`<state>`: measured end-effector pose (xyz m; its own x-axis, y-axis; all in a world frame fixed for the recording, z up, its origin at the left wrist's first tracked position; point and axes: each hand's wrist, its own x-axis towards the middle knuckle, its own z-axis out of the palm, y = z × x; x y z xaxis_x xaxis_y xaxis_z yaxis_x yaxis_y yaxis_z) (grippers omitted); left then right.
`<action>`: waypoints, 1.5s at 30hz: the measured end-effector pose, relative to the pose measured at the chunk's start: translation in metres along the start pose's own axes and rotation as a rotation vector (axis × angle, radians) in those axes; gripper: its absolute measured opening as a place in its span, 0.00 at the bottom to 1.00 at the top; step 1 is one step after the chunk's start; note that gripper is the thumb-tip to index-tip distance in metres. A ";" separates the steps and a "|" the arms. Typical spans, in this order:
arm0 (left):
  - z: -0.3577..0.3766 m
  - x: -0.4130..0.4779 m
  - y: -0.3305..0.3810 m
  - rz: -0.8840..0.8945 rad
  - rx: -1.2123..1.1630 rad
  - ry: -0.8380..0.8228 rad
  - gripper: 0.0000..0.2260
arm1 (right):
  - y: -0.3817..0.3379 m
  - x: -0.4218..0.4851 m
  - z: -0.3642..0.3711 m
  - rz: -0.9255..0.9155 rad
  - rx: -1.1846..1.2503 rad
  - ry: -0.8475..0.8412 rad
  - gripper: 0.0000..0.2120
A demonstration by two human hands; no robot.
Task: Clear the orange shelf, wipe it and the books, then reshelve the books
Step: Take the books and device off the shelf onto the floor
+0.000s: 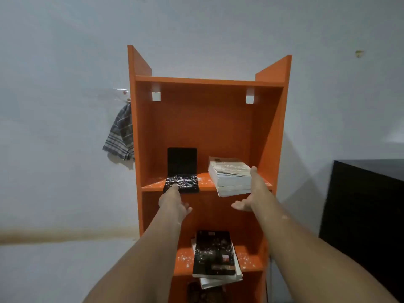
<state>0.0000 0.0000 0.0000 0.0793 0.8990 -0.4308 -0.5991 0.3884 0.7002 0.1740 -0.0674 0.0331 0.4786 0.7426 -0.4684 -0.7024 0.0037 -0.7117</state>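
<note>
Grips [173,201] [249,193] open against bookend [182,162] and books [229,178].

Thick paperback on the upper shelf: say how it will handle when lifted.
Probably heavy: the thick paperback is a fat block of pages. Its wavy page edges suggest it flexes. It overhangs the orange shelf, so a nudge might tip it off.

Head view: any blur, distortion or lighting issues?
Head view: dim, flat light; shelf sides splay upward from the wide lens; right hand and thick book slightly soft; black cabinet at right nearly featureless; white specks on lower book legible.
</note>
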 end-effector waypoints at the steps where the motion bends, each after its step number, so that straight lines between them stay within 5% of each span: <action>1: 0.004 0.005 -0.001 -0.003 -0.009 0.025 0.25 | -0.001 0.006 0.003 0.006 -0.013 0.013 0.42; 8: 0.027 0.044 -0.007 0.028 -0.078 0.146 0.26 | -0.009 0.067 0.023 0.002 -0.046 0.045 0.44; 14: 0.037 0.058 -0.011 0.095 -0.075 0.267 0.18 | -0.008 0.080 0.022 -0.002 -0.033 0.032 0.27; 19: 0.037 0.058 -0.004 0.095 -0.065 0.297 0.16 | -0.003 0.081 0.020 -0.035 -0.043 0.016 0.25; 23: 0.032 0.054 -0.003 0.079 -0.087 0.265 0.09 | -0.001 0.077 0.017 -0.054 -0.003 0.060 0.30; 34: -0.010 -0.009 -0.003 0.112 -0.182 0.067 0.16 | 0.028 0.010 -0.012 -0.070 0.239 -0.058 0.27; 45: -0.073 -0.093 -0.015 0.087 -0.155 0.140 0.12 | 0.065 -0.096 -0.066 -0.190 0.298 -0.133 0.27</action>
<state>-0.0565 -0.1042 -0.0125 -0.0828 0.8869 -0.4546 -0.7149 0.2649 0.6471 0.1171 -0.1832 -0.0030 0.5565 0.7903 -0.2565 -0.7394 0.3302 -0.5867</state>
